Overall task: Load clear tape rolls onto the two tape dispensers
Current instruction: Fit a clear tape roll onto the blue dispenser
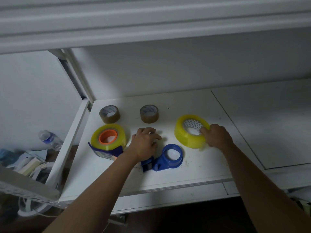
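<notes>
While one clear roll already sits on the blue dispenser near the counter's left edge, we judge the second loading to be the step in hand. From the head view, our right hand grips the other clear roll, fingers hooked into its core and thumb on the outer rim; it lies flat toward the counter's middle, near the right seam. Our left hand rests loosely curled over the handle end of the empty blue dispenser near the front edge; whether it actually grips the handle we cannot tell. Two brown rolls stand toward the back edge, well apart from the hands. Next, we reckon, the roll must be lifted, brought over the dispenser's round hub, and pressed down while the left hand steadies the frame.
</notes>
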Available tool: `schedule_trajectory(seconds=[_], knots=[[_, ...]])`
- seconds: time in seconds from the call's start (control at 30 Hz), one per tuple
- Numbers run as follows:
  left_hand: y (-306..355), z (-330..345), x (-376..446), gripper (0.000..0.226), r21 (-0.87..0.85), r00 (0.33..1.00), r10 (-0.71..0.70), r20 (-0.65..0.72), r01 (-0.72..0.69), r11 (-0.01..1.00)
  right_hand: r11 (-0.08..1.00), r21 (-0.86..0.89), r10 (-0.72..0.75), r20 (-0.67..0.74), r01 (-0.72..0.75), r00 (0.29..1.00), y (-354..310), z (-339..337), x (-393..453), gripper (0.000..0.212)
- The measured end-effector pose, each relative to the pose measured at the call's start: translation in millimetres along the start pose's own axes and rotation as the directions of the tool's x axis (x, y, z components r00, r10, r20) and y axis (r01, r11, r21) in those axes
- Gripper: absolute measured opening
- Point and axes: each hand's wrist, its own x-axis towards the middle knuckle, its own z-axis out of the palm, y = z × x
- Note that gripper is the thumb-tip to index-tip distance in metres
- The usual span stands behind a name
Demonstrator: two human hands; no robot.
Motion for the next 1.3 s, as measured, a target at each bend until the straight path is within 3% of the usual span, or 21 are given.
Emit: schedule_trajectory(seconds=[0.13,0.23,0.47,0.7,0.9,1.07,1.2,1.3], knots=[[-13.6,1.9,0.4,0.036,-0.112,0.996,-0.056,0.064,0.063,0.992,0.996,0.058,-0.069,0.071,0.065,0.995,-13.0,-6.5,-23.5,0.038],[-15.1,-1.0,1.8,0.032,-0.214,0.995,-0.1,0.001,0.098,0.972,0.993,0.024,-0.115,0.096,0.113,0.989,-24.5,-0.2,-43.7,0.034],[-10.6,-8.1,-10.1,0.036,-0.37,0.994,-0.098,0.047,0.109,0.923,0.991,-0.123,-0.046,0.07,0.054,0.997,-44.3,24.1,-84.9,0.036],[-22.5,-5.4,-8.7,0.033,-0.247,0.99,-0.06,0.13,0.091,0.965,0.992,-0.117,0.06,0.075,-0.051,0.995,-49.5,41.4,-99.5,0.033],[-21.9,-6.6,-7.4,0.034,-0.198,0.992,-0.049,0.119,0.072,0.977,0.993,-0.026,0.118,-0.031,-0.118,0.993,-50.5,55.9,-99.4,0.039],[-20.6,-5.3,-5.4,0.032,-0.181,0.992,-0.059,0.107,0.078,0.98,0.996,-0.062,0.055,-0.062,-0.059,0.997,-50.7,68.4,-108.4,0.057],[-21.7,-4.1,-3.2,0.031,-0.18,0.992,-0.062,0.11,0.081,0.98,0.998,-0.068,0.009,0.014,-0.008,1.0,-45.1,72.2,-113.3,0.049],[-22.8,-3.4,-3.0,0.03,-0.183,0.992,-0.06,0.113,0.08,0.98,0.972,-0.201,-0.118,0.05,0.125,0.992,-39.4,59.2,-115.5,0.045]])
